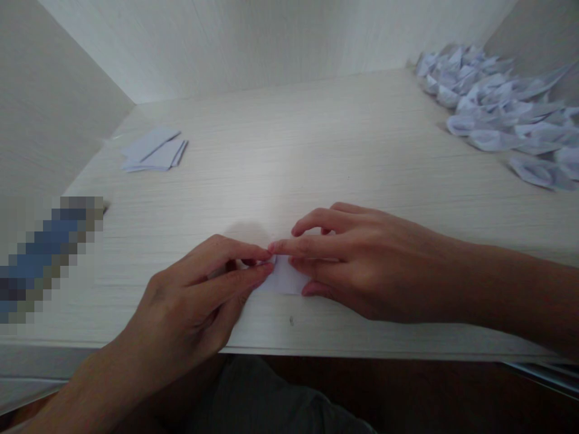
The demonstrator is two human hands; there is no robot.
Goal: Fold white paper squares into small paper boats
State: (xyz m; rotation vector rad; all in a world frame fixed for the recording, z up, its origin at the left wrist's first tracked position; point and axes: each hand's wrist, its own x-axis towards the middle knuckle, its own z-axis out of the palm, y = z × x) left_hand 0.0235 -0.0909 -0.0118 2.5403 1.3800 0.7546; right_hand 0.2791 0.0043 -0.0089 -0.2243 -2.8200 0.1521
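A small white piece of paper (289,278) lies near the front edge of the tabletop, between my two hands. My left hand (199,295) pinches its left side, where a fold seems to lie, with thumb and fingertips close together. My right hand (357,259) holds the right side down: the thumb rests by the lower right corner and the index finger reaches to the left fingertips. The other right fingers are slightly bent above it. Both hands cover much of the paper, so its full shape is hidden.
A few flat white paper pieces (156,150) lie at the back left. A pile of folded white paper pieces (502,102) fills the back right corner. A pixelated blue object (45,253) is at the left. Pale walls enclose the tabletop (307,163).
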